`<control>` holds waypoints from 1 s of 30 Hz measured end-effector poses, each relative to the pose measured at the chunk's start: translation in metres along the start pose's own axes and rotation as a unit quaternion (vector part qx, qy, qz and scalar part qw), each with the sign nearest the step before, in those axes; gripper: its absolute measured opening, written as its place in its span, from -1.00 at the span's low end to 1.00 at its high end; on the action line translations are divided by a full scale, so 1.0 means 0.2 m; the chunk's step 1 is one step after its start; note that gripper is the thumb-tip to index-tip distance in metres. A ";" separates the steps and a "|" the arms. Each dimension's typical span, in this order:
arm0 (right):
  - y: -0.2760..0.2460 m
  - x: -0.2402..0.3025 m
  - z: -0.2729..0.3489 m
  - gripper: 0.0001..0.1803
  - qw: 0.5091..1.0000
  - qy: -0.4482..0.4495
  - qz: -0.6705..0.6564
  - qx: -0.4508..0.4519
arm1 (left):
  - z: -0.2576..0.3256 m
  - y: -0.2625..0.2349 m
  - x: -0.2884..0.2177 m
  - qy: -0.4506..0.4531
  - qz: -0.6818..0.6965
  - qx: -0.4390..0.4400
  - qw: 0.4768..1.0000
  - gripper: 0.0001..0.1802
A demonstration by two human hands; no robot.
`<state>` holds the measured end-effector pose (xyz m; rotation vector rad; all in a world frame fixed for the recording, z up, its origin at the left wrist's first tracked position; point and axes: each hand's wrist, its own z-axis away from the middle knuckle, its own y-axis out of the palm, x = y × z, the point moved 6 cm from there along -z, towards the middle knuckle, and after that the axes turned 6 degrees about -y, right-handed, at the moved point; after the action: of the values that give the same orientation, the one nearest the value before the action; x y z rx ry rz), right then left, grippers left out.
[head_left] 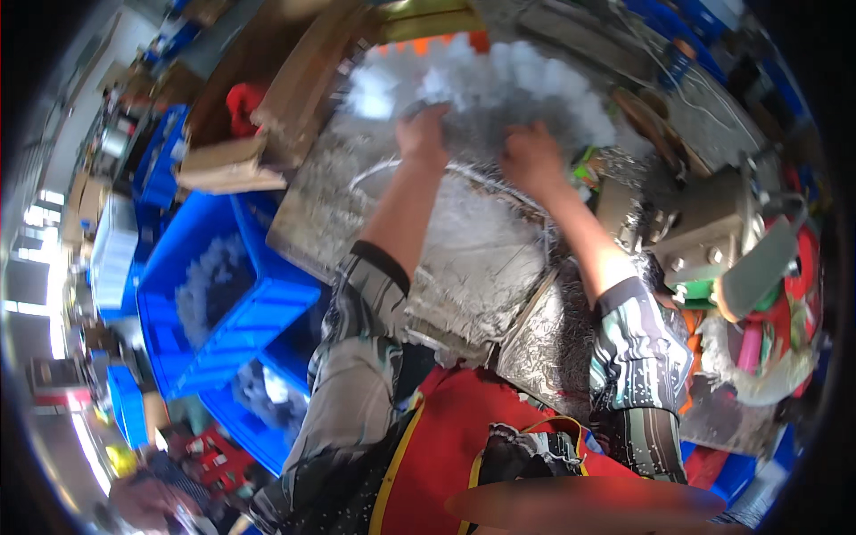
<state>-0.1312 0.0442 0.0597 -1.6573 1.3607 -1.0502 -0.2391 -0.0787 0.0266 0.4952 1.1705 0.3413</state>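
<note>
A broad heap of whitish, translucent small pieces (499,76) lies across the far part of the worktable (312,209); blur hides what kind they are. At the heap's near left edge is my left hand (423,134), its fingers curled in against the pieces. My right hand (532,160) is at the near right edge, fingers bent and drawn together. Whatever either hand grips is too small or hidden to make out. Between my forearms lies a crinkled silvery-grey sheet (473,259), with a pale cord-like loop (379,168) on it.
Blue plastic bins (214,330) with similar whitish pieces stand at the left. Cardboard (294,89) rises at the far left, a red object (242,109) beside it. A metal hand-lever device (713,223) sits at the right, near a whitish coil (758,379).
</note>
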 end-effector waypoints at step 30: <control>0.28 -0.19 -0.25 -0.54 0.982 -0.076 -0.010 0.170 | 0.34 -0.16 0.19 0.086 0.211 -0.147 0.962 -0.46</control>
<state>-0.2030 0.0702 0.0225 -1.4641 1.0038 -1.0760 -0.1630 -0.1002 0.0004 0.4562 1.1509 0.9294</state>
